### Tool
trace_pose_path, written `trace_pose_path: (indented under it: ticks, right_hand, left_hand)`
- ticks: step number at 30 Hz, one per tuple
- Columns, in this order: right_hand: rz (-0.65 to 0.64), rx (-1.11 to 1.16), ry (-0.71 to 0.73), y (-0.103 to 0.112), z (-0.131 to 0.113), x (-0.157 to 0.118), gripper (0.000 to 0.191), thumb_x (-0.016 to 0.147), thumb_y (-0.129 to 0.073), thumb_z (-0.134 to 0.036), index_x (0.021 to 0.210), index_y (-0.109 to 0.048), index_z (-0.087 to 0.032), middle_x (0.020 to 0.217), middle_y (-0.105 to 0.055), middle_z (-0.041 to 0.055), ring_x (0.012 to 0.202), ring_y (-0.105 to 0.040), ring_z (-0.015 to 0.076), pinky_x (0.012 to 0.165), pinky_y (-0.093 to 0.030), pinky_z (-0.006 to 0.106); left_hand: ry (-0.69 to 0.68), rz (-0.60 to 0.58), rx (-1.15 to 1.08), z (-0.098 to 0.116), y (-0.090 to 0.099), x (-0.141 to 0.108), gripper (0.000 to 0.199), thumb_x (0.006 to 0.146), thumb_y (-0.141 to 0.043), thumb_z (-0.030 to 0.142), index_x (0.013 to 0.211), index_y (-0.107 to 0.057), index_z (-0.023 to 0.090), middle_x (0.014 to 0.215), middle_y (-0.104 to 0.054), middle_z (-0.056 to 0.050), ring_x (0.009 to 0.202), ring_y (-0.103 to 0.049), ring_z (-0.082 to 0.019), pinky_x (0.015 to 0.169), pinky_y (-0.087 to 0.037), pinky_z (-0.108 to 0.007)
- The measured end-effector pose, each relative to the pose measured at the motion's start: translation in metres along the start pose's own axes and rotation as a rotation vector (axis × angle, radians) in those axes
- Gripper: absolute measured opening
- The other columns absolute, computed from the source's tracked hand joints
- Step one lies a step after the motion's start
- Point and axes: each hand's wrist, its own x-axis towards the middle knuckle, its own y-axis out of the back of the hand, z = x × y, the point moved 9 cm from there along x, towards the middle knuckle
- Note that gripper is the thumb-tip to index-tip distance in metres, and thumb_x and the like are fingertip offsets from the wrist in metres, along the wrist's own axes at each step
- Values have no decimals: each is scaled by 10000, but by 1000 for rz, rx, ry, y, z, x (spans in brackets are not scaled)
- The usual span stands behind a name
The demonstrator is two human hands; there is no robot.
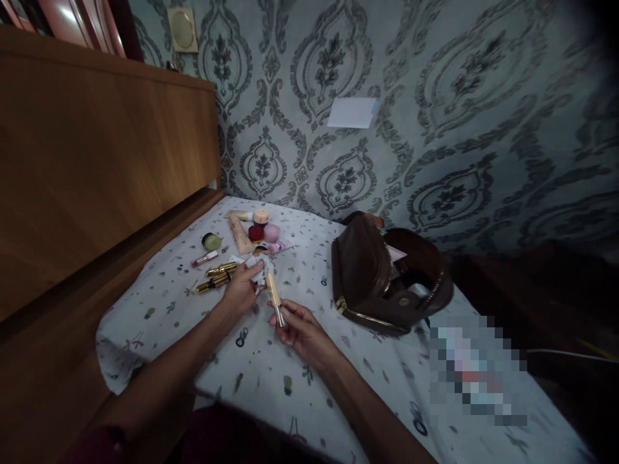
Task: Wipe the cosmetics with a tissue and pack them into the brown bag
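In my right hand (302, 332) is a slim cosmetic tube (273, 290), pale yellow with a shiny silver end, held tilted between thumb and fingers. My left hand (242, 287) is closed around a crumpled white tissue (261, 267), close to the tube's upper end. Whether the tissue touches the tube I cannot tell. Beside my left hand lie a gold tube (221, 269) and a black-and-gold tube (213, 283). A small pinkish lip gloss tube (204, 259) and a round greenish jar (211, 241) sit farther left.
Behind my hands stand a beige squeeze tube (240, 234), a red-lidded jar (256, 233), a pink round container (271, 232) and a peach-lidded jar (260, 218). An open brown bag (362, 277) rests to the right. A wooden cabinet (111, 148) borders the patterned cloth (169, 335) on the left.
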Motion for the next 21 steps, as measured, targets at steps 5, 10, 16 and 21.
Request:
trace_pose_path:
  ticks: [5,10,16,21]
  right_hand:
    - [100,11,23,11,5,3,432,605,-896,-346,880,-604,-187,750,-670,-23,487,-574,60,458,-404,165]
    - [123,50,46,14,1,3,401,588,-906,-338,810,-625,-157,718,-670,-15,502,-577,53,470,-420,154]
    - [166,125,92,18,-4,7,414,531,-933,-327,786,-663,-144,721,-694,4,522,-587,59,512,-482,165]
    - [266,37,125,30,-7,7,485,538,-915,-417,840,-640,-156,693,-663,-12,507,-594,81,464,-463,179]
  left_hand:
    - [12,28,8,-7,4,1,489,552,-881,331,944,-637,171,688,-643,37,587,-620,-112,448,-378,-171]
    - [86,-55,87,-21,-3,-5,515,539,-897,375,911,-609,165,731,-678,0,607,-623,-127,439,-381,-176]
    - [198,-241,223,-40,-16,-16,528,601,-873,386,999,-618,148,835,-713,-53,622,-627,-130,458,-412,-176]
    - [177,-325,338,-44,-17,-18,467,636,-855,392,978,-653,146,803,-689,-41,650,-613,-129,554,-467,-195]
